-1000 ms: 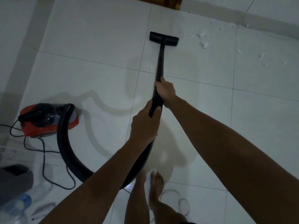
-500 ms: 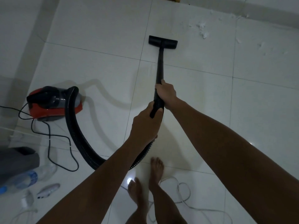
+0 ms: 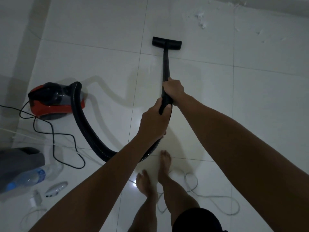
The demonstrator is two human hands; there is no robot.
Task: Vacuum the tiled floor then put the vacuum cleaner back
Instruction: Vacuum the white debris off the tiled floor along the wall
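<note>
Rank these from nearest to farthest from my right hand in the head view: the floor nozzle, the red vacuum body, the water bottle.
From the right hand:
1. Floor nozzle, straight ahead.
2. Red vacuum body, off left.
3. Water bottle, lower left.

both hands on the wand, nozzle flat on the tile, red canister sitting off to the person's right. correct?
Not quite. The head view shows the red canister off to the person's left, not right. The rest holds: left hand and right hand grip the wand, nozzle flat on the tile.
</note>
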